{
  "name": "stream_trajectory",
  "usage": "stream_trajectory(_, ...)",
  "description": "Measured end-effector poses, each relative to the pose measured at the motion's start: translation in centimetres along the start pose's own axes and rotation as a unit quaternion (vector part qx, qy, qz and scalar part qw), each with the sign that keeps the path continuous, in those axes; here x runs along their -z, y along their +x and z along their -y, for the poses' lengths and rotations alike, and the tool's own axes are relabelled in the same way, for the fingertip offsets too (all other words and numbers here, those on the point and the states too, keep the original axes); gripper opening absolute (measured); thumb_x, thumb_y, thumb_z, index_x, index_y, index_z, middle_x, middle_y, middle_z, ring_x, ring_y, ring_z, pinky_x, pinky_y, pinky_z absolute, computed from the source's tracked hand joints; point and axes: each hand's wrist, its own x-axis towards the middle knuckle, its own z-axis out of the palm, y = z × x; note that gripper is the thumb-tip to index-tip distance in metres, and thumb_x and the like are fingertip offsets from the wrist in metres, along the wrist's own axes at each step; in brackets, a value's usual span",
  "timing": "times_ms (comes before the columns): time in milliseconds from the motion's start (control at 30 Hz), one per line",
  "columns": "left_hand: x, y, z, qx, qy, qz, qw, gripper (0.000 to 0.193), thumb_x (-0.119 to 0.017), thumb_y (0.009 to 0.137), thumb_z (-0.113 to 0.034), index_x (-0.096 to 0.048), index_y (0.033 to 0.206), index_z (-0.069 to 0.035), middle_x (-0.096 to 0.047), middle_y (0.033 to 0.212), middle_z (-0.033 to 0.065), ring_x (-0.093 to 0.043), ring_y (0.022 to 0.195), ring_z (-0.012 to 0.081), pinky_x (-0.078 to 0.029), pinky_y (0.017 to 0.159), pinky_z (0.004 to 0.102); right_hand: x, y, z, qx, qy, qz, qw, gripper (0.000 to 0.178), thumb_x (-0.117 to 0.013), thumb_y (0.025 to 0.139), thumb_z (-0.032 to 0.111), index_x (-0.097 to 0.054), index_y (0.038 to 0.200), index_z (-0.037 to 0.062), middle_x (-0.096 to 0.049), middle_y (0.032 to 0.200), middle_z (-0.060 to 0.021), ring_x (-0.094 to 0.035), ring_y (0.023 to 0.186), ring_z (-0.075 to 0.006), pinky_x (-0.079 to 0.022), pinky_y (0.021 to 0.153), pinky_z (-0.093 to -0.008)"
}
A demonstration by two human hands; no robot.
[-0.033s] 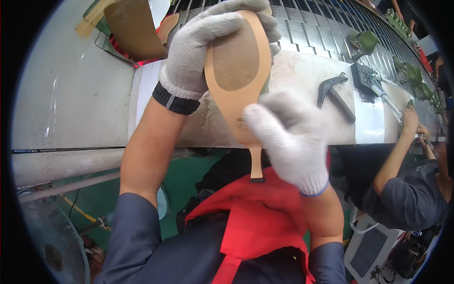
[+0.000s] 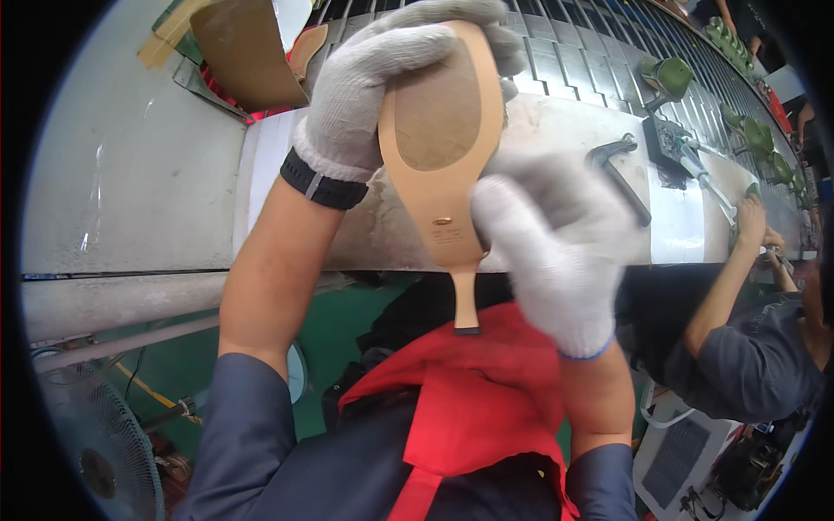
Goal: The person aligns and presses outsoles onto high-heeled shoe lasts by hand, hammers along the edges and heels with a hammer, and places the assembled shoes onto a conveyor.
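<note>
A high-heeled shoe (image 2: pixel 408 187) is held sole up, its tan sole facing me and its slim heel pointing toward my body. The sole's front part has a large duller oval patch, and small dark print marks the narrow part near the heel. My left hand (image 2: pixel 347 104), in a white knit glove, is wrapped around the toe end. Close beside the sole's right edge is my right hand (image 2: pixel 565 247), also gloved. Its thumb points up toward the shoe, while motion smears its fingers. The shoe's upper is mostly hidden behind the sole.
A hammer (image 2: pixel 624 182) lies on the worktable (image 2: pixel 556 130) to the right, near a dark box (image 2: pixel 671 149) with a brush-like tool. Beyond runs a slatted conveyor (image 2: pixel 573 52) carrying green shoes (image 2: pixel 669 78). A co-worker's arms (image 2: pixel 734 269) are at right; a fan (image 2: pixel 100 443) stands lower left.
My right hand has shifted right, away from the sole, uncovering the printed narrow part. The shoe has turned slightly in my left hand, its heel tip moving a little left.
</note>
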Motion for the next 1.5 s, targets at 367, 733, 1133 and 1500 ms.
stream_trajectory(367, 5.9, -3.7, 7.9, 0.096, 0.041, -0.117, 0.988, 0.066, -0.043, 0.119, -0.055, -0.071, 0.139, 0.003, -0.077, 0.130, 0.0131, -0.072, 0.125, 0.0271, -0.057, 0.107, 0.0426, 10.3, -0.9, -2.5, -0.126, 0.182, -0.076, 0.972, 0.047, -0.061, 0.110, 0.029, -0.062, 0.144, -0.0026, -0.076, 0.114, -0.0123, -0.075, 0.089, -0.0172, -0.057, 0.065, -0.0275)
stream_trajectory(733, 5.7, 2.9, 9.8, -0.065, 0.115, 0.008, 0.991, 0.014, -0.070, 0.102, -0.006, -0.077, 0.108, 0.005, -0.078, 0.109, 0.0095, -0.074, 0.096, 0.0168, -0.059, 0.089, 0.0323, 1.7, -8.6, -6.7, -0.105, -0.016, -0.092, 0.990, 0.050, -0.083, 0.094, 0.008, -0.064, 0.138, -0.0076, -0.078, 0.114, -0.0167, -0.076, 0.102, -0.0188, -0.061, 0.093, -0.0329)
stream_trajectory(1133, 1.7, 1.2, 10.9, -0.016, 0.310, -0.013, 0.951, 0.019, -0.073, 0.106, -0.019, -0.074, 0.109, 0.000, -0.075, 0.093, 0.0031, -0.067, 0.083, 0.0079, -0.054, 0.074, 0.0259, 6.6, -2.6, -3.4, -0.077, -0.105, 0.195, 0.972, 0.024, -0.086, 0.086, 0.008, -0.079, 0.107, -0.0001, -0.071, 0.089, -0.0016, -0.057, 0.067, -0.0060, -0.048, 0.062, -0.0256)
stream_trajectory(1500, 2.0, 1.1, 10.7, -0.096, 0.355, 0.052, 0.928, 0.019, -0.083, 0.096, -0.009, -0.079, 0.112, -0.002, -0.078, 0.109, 0.0049, -0.071, 0.102, 0.0098, -0.058, 0.093, 0.0298, 4.7, -3.0, -3.6, -0.004, -0.266, 0.033, 0.963, 0.037, -0.088, 0.081, 0.010, -0.072, 0.113, 0.0027, -0.062, 0.083, -0.0036, -0.058, 0.069, -0.0151, -0.051, 0.065, -0.0306)
